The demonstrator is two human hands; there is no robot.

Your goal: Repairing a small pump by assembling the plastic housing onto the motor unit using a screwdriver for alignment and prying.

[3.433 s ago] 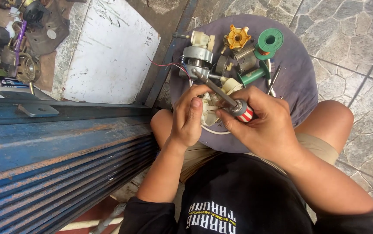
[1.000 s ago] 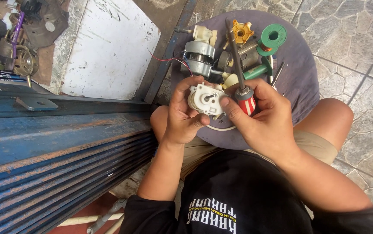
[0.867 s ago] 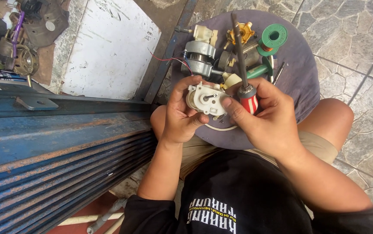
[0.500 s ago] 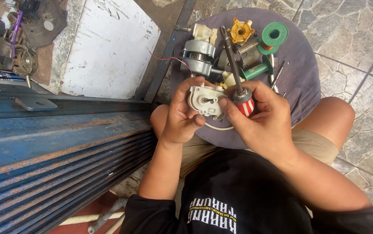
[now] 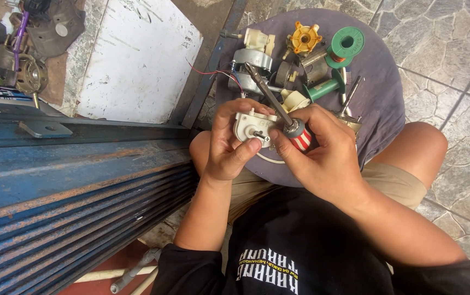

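Head view: hands (image 5: 278,145) beside blue shutter edge (image 5: 82,164)

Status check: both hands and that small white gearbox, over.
Left hand grips the white gearbox. Right hand holds red-striped screwdriver, shaft angled up-left past the gearbox. Loose motor parts crowd the round grey stool beyond.

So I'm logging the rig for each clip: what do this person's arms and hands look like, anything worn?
Both hands, left and right, are bare: no gloves, rings or watch visible. Black sleeves cover the upper arms; forearms are uncovered.
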